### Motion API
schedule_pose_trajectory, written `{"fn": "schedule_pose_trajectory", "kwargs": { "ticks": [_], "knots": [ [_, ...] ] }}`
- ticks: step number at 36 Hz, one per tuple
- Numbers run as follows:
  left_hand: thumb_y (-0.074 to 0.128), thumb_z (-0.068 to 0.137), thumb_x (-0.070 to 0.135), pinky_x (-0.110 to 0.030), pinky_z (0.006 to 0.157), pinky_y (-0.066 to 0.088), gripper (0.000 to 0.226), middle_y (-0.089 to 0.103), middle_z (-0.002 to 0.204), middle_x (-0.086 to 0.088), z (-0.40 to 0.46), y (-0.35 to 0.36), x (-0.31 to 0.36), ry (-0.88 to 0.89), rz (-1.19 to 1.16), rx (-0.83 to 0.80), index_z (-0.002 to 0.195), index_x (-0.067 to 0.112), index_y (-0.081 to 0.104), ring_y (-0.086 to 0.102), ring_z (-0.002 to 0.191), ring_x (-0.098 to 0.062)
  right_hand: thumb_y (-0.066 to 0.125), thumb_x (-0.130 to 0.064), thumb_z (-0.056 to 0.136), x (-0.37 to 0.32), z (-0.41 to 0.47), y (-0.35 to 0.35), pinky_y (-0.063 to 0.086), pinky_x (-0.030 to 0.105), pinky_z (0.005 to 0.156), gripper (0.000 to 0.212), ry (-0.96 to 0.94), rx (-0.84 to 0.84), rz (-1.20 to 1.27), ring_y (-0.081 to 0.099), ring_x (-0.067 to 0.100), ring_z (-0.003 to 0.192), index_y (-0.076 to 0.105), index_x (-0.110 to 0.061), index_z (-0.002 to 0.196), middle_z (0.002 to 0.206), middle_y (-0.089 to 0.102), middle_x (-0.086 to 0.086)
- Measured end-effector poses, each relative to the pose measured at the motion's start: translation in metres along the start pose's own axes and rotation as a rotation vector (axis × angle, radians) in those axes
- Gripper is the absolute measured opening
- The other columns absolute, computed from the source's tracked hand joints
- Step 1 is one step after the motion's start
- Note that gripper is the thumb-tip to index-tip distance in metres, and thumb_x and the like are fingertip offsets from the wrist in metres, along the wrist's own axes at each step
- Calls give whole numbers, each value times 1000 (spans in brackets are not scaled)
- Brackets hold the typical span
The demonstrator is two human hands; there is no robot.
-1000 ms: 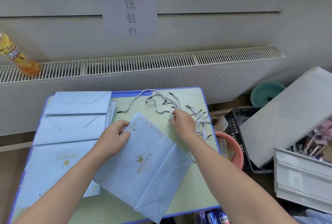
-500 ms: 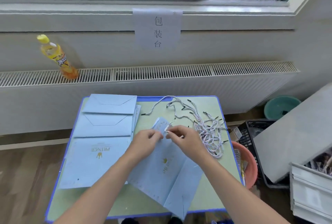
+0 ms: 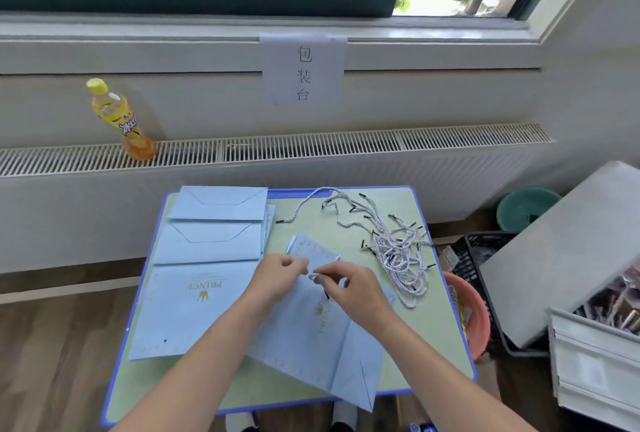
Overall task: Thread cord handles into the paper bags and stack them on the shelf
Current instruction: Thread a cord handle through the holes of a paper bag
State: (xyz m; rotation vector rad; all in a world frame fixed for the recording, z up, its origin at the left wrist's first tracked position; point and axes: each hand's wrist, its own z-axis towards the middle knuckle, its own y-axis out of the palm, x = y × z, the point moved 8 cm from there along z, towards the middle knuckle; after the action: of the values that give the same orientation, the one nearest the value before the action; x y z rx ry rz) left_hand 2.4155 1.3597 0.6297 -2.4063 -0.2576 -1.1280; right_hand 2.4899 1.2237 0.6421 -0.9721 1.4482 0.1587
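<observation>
Since half a second ago both hands have stayed together over the top edge of the flat paper bag (image 3: pixel 311 327), which lies slanted across the middle of the small table (image 3: pixel 446 355); the view has tipped up, showing more of the window. Left hand (image 3: pixel 277 279) curls its fingers at the bag's upper edge, apparently pinching the paper, though the fingertips hide the exact contact. Right hand (image 3: pixel 353 289) pinches a cord (image 3: pixel 316 275) between thumb and forefinger, just beside the left hand's fingertips. Only a short pale bit of that cord shows; the rest runs under the palm, and whether its tip has gone into a hole in the bag cannot be told. The gold print on the bag is partly covered by the right wrist and too blurred to read.

To the right on the table lies a tangled pile of cords (image 3: pixel 398 255) with black tips, one strand trailing towards the far edge. To the left sits a stack of flat bags (image 3: pixel 207 258), overlapping, the nearest printed upside down with a crown.

A yellow drink bottle (image 3: pixel 117 119) stands on the radiator grille behind. A paper sign (image 3: pixel 303 67) hangs under the window sill. At the right edge, an orange basin (image 3: pixel 471 313) and a black crate (image 3: pixel 485 258) are half hidden by the table and a grey board (image 3: pixel 561 251).
</observation>
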Motion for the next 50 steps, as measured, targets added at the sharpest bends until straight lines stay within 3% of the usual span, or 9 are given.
{"fn": "schedule_pose_trajectory", "kwargs": {
  "ticks": [7,12,15,21,31,35,39,44,50],
  "knots": [
    [60,92,42,-26,77,37,35,67,94,9,1,2,-7,-51,-46,-68,78,16,79,54,90,-2,73,-10,84,-12,-7,0,37,9,62,9,-57,63,0,58,3,66,73,-19,83,70,68,-15],
    [77,79,29,-28,75,40,30,66,80,-3,-1,0,-10,-32,-85,-119,81,-1,74,57,82,-17,75,-10,82,-7,-14,10,39,8,63,4,-55,33,-49,59,1,64,73,-12,85,63,63,-27],
    [75,81,23,-23,73,42,20,72,88,-2,-3,-5,-10,-12,-101,-62,83,3,75,62,89,-12,72,-17,86,-1,-18,16,41,9,65,4,-11,-33,-68,63,5,70,73,-13,85,69,68,-16],
    [72,85,19,-18,70,44,14,70,75,7,-12,-7,-3,102,-75,-21,79,7,76,62,76,-4,58,-23,96,7,-15,9,44,17,60,19,226,54,162,59,5,56,71,-16,84,79,75,-9],
    [71,85,21,-18,64,42,13,66,65,14,-19,-9,2,219,100,34,71,20,73,58,64,-1,69,-17,86,6,-3,12,36,24,51,7,554,161,491,51,11,57,71,-13,81,71,68,-2],
    [69,87,25,-13,61,39,12,63,66,19,-24,-8,2,244,116,45,75,25,71,55,63,6,66,-8,81,0,1,11,38,24,54,6,519,183,478,52,12,63,70,-13,82,70,60,0],
    [59,92,19,-8,60,38,10,62,87,16,-27,-15,0,253,31,117,99,23,65,53,75,0,63,-9,84,-5,2,7,44,24,62,11,397,168,371,56,10,65,71,-15,88,76,67,-2],
    [52,93,8,-14,44,36,26,63,77,6,-29,-22,-8,190,-102,164,113,23,46,44,44,-1,65,-13,87,-9,1,12,47,21,67,15,250,114,140,60,4,65,71,-24,79,71,69,-9],
    [55,94,7,-6,56,43,33,70,99,3,-32,-23,-5,170,-185,150,124,19,55,61,75,-3,67,-18,86,-22,-2,18,44,14,60,10,136,88,-39,56,-1,61,69,-23,77,69,65,-11]
  ]
}}
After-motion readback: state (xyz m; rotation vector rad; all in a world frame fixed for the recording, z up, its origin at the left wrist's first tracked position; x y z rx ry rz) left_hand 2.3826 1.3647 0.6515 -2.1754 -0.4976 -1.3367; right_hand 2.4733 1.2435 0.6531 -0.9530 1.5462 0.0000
